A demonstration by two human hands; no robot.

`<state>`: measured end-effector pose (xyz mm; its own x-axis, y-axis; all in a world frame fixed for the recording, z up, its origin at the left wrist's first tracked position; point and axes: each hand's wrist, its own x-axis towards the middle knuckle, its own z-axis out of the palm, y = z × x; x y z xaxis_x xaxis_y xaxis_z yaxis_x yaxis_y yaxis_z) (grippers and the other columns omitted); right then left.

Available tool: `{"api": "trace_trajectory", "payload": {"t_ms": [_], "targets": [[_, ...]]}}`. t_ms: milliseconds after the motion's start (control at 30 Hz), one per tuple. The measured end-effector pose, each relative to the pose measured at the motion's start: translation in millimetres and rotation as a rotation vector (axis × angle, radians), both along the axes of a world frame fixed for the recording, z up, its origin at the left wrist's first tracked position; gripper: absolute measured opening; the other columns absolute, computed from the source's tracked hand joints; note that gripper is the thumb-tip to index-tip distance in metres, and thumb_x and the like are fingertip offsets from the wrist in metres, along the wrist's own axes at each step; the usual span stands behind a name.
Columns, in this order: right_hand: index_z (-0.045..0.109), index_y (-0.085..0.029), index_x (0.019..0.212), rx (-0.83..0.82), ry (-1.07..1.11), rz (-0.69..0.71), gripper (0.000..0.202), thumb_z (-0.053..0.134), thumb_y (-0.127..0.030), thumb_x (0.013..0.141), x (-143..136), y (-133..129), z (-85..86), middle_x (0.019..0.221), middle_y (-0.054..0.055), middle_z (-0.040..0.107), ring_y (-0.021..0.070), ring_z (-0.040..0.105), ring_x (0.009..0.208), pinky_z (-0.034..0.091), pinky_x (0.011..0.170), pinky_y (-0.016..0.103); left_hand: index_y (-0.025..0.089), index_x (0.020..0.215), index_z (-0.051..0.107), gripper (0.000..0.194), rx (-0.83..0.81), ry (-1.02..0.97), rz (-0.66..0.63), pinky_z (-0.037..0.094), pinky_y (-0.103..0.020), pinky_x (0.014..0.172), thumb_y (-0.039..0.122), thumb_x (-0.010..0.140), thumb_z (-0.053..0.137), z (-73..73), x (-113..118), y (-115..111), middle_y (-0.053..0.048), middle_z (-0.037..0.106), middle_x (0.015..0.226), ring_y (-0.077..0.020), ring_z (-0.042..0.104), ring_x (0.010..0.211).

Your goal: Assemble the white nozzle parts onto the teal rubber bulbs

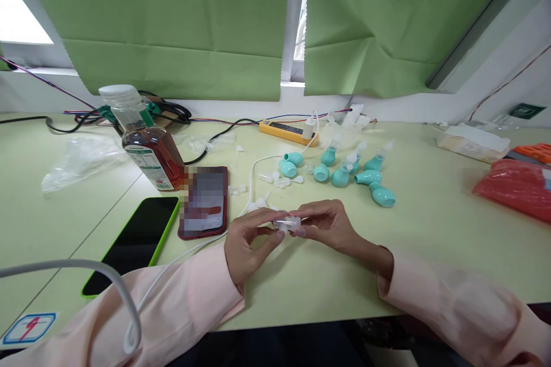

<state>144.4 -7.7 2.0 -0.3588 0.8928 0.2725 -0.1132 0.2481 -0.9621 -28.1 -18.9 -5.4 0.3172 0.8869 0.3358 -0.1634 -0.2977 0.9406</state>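
Note:
A small clear plastic piece is held level between my two hands, above the table's front part. My left hand pinches its left end between thumb and fingers. At the right end, my right hand closes its thumb and fingertips on the same piece. Just beyond the hands lie several small clear plastic parts and white tips. Behind and to the right are several turquoise bulbs, some upright with clear tips, others lying on their sides.
On the left are a green-edged phone, a red-cased phone and a bottle of brown liquid. A white cable runs across the table from a yellow power strip. At right lies a red bag.

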Motion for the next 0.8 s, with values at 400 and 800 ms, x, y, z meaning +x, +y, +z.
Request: {"api": "trace_trajectory", "payload": {"t_ms": [400, 800], "targets": [[0.066, -0.015, 0.079, -0.148, 0.003, 0.033, 0.021, 0.069, -0.018, 0.058, 0.1, 3.2, -2.9, 0.068, 0.004, 0.064, 0.0131, 0.058, 0.059, 0.049, 0.057, 0.027, 0.015, 0.089, 0.063, 0.019, 0.044, 0.113, 0.042, 0.050, -0.028, 0.062, 0.019, 0.071, 0.058, 1.3, 0.8, 1.6, -0.008, 0.062, 0.084, -0.0170, 0.058, 0.076], [0.062, -0.014, 0.068, 0.077, -0.380, -0.360, 0.016, 0.062, -0.029, 0.063, 14.2, 33.4, -10.0, 0.059, 0.002, 0.056, 0.0103, 0.048, 0.052, 0.040, 0.049, 0.023, 0.016, 0.098, 0.057, 0.024, 0.527, 0.613, 0.328, 0.044, -0.034, 0.075, 0.015, 0.075, 0.048, -2.3, -5.5, 20.4, -0.007, 0.057, 0.095, -0.0183, 0.049, 0.087]]}}
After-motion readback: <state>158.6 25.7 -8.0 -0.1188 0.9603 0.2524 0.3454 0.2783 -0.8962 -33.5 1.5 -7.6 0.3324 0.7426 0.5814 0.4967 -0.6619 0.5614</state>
